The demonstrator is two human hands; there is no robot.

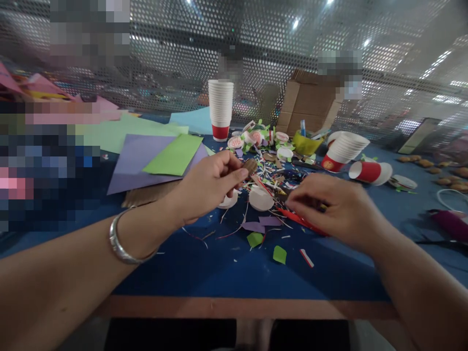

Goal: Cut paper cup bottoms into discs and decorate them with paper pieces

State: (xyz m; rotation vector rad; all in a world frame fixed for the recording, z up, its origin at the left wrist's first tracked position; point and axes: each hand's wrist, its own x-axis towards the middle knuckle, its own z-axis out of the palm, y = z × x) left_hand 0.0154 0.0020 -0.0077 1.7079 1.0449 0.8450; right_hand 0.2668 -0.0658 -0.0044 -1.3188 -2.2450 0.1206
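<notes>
My left hand [215,183] pinches a small brown piece [250,166] that looks like cardboard, above a heap of paper scraps [268,163]. To its right, my right hand [325,204] has its fingers pressed together, slightly blurred, over a red tool [300,219] lying on the blue table. What it holds, if anything, is hidden. Between the hands sits a white round cup piece [261,199], and another [228,200] is partly behind my left fingers. Green leaf-shaped pieces [280,254] and purple scraps [254,226] lie in front.
A tall cup stack [221,109] stands behind the heap, beside decorated cup pieces [256,136]. Purple paper [127,163] and green paper [175,156] lie left. Rightward are a yellow container [307,145], tilted cups [343,148] and a lying cup [371,172]. Cardboard [309,105] stands behind.
</notes>
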